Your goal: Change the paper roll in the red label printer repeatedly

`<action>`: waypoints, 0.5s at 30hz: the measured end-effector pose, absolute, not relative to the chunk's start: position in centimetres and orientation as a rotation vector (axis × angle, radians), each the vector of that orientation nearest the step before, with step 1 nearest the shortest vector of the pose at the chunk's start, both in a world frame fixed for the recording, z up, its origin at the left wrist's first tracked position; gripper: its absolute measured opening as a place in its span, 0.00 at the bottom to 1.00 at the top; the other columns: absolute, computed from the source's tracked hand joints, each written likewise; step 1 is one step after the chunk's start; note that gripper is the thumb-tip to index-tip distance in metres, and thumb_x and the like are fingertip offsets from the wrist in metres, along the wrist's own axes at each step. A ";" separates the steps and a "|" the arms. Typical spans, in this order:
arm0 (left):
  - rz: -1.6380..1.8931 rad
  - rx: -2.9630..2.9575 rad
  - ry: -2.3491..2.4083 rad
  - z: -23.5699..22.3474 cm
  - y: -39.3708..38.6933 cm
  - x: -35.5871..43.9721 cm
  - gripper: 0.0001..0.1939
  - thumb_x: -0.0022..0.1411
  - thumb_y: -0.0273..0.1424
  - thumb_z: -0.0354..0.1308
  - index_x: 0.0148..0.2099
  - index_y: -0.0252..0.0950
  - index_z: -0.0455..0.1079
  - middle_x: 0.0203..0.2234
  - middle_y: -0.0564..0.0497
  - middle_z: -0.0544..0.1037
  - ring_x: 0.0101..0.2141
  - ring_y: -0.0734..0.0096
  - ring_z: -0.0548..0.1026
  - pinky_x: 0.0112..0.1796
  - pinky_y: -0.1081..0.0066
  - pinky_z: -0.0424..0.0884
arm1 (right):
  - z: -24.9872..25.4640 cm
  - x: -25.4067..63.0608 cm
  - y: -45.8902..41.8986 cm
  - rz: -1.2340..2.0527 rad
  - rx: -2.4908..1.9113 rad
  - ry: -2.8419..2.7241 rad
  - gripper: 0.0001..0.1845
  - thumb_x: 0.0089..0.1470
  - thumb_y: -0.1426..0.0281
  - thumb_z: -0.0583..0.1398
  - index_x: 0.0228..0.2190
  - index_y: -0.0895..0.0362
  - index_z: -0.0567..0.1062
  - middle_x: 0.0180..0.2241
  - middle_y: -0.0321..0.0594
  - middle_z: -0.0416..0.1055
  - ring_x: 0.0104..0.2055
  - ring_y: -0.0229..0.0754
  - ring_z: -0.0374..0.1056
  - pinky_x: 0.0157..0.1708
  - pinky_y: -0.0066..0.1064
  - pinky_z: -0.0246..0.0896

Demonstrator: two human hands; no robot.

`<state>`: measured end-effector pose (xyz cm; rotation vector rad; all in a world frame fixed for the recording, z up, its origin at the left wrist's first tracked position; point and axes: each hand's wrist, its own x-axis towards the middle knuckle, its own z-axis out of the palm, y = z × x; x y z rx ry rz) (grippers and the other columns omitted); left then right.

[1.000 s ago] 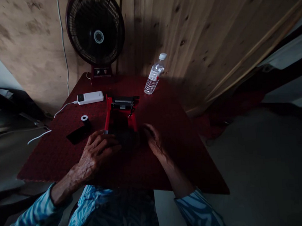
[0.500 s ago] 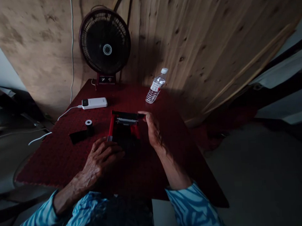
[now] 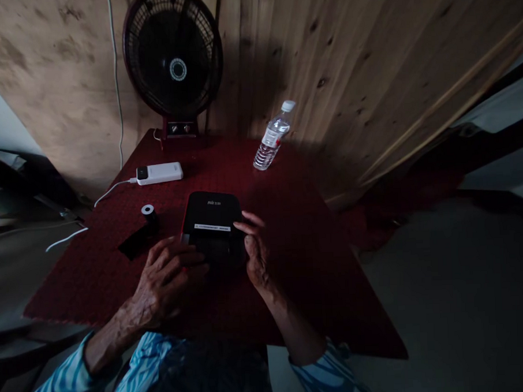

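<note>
A small black box-shaped device [image 3: 211, 221] with a white label strip lies on the red table [image 3: 291, 287], its lid closed flat. My left hand [image 3: 167, 270] rests against its near left corner, fingers curled onto the device. On the device's right side sits my right hand [image 3: 255, 251], fingers stretched toward the lid's front edge and touching it. Both forearms wear blue-and-white patterned sleeves.
A small roll [image 3: 148, 211] and a flat black piece [image 3: 133, 242] lie left of the device. A white power bank [image 3: 159, 173] with a cable sits further back. A water bottle [image 3: 273, 136] stands at the back right, a black fan [image 3: 173, 55] against the wooden wall.
The device's lid stood open, showing a red inside; my right hand reached up to it and brought it down. It is closed now. My left hand stayed at the near left corner.
</note>
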<state>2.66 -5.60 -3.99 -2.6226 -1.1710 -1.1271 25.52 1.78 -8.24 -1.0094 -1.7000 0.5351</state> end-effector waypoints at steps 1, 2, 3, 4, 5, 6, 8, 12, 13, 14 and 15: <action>-1.160 -2.605 -1.183 -3.6 -5.5 2.6 0.12 0.70 0.31 0.53 0.53 0.40 0.71 0.43 0.47 0.81 0.51 0.60 0.74 0.59 0.53 0.60 | -8.3 25.4 1.7 0.533 -1.004 -1.693 0.23 0.68 0.54 0.44 0.48 0.45 0.74 0.57 0.40 0.67 0.61 0.47 0.64 0.61 0.46 0.60; -1.173 -2.586 -1.212 -3.3 -5.2 2.5 0.13 0.71 0.34 0.52 0.54 0.39 0.70 0.45 0.44 0.81 0.51 0.59 0.73 0.59 0.53 0.61 | -8.4 25.3 1.7 0.529 -1.001 -1.684 0.23 0.68 0.53 0.44 0.48 0.45 0.74 0.57 0.40 0.67 0.61 0.47 0.64 0.61 0.46 0.60; -1.165 -2.562 -1.263 -3.1 -4.9 2.4 0.16 0.72 0.37 0.50 0.56 0.38 0.68 0.47 0.42 0.79 0.52 0.57 0.72 0.58 0.53 0.62 | -8.5 25.3 1.7 0.522 -1.003 -1.677 0.24 0.68 0.53 0.44 0.48 0.45 0.74 0.57 0.40 0.67 0.61 0.47 0.65 0.60 0.45 0.61; -1.136 -2.541 -1.326 -2.9 -4.6 2.3 0.19 0.73 0.40 0.47 0.58 0.36 0.66 0.50 0.39 0.77 0.54 0.55 0.71 0.57 0.53 0.62 | -8.5 25.2 1.7 0.512 -1.011 -1.670 0.24 0.68 0.53 0.43 0.48 0.45 0.74 0.57 0.40 0.67 0.60 0.47 0.65 0.60 0.45 0.61; -1.091 -2.525 -1.384 -2.9 -4.2 2.2 0.23 0.73 0.43 0.45 0.61 0.34 0.64 0.53 0.36 0.75 0.56 0.53 0.70 0.56 0.53 0.62 | -8.6 25.2 1.7 0.503 -1.022 -1.664 0.24 0.68 0.53 0.43 0.47 0.46 0.74 0.57 0.41 0.67 0.60 0.47 0.65 0.60 0.45 0.62; -1.044 -2.513 -1.428 -3.0 -3.8 2.1 0.26 0.73 0.45 0.43 0.62 0.33 0.63 0.55 0.35 0.74 0.57 0.52 0.69 0.56 0.53 0.62 | -8.7 25.1 1.7 0.495 -1.031 -1.661 0.25 0.68 0.53 0.43 0.47 0.46 0.75 0.57 0.41 0.67 0.60 0.47 0.66 0.59 0.46 0.62; -0.973 -2.509 -1.458 -3.6 -3.3 1.9 0.30 0.72 0.49 0.42 0.64 0.32 0.61 0.58 0.34 0.72 0.59 0.50 0.67 0.57 0.52 0.61 | -8.8 25.1 1.8 0.491 -1.036 -1.660 0.25 0.67 0.52 0.43 0.47 0.46 0.75 0.56 0.41 0.68 0.59 0.48 0.66 0.59 0.46 0.62; -0.949 -2.504 -1.442 -4.9 -3.1 1.8 0.28 0.72 0.48 0.43 0.65 0.35 0.60 0.59 0.35 0.72 0.60 0.50 0.67 0.59 0.52 0.57 | -8.9 25.2 1.9 0.494 -1.017 -1.655 0.25 0.67 0.53 0.42 0.46 0.46 0.75 0.57 0.41 0.68 0.59 0.48 0.66 0.59 0.47 0.62; -0.956 -2.504 -1.441 -5.1 -3.1 1.8 0.28 0.72 0.47 0.44 0.64 0.35 0.60 0.59 0.35 0.72 0.60 0.50 0.67 0.59 0.52 0.57 | -8.9 25.2 1.9 0.495 -1.010 -1.656 0.25 0.67 0.53 0.43 0.45 0.46 0.75 0.57 0.41 0.67 0.59 0.48 0.66 0.59 0.47 0.62; -0.972 -2.503 -1.439 -5.3 -3.1 1.9 0.28 0.72 0.47 0.45 0.64 0.35 0.60 0.58 0.35 0.72 0.60 0.50 0.68 0.59 0.53 0.57 | -9.0 25.3 1.8 0.497 -1.001 -1.656 0.25 0.68 0.53 0.43 0.45 0.46 0.76 0.57 0.41 0.67 0.59 0.48 0.66 0.59 0.46 0.61; -0.993 -2.504 -1.437 -5.5 -3.2 1.9 0.28 0.72 0.47 0.45 0.64 0.34 0.60 0.58 0.35 0.71 0.59 0.50 0.68 0.59 0.52 0.58 | -9.1 25.3 1.8 0.500 -0.991 -1.654 0.24 0.68 0.54 0.43 0.45 0.46 0.76 0.57 0.41 0.67 0.59 0.48 0.66 0.59 0.46 0.61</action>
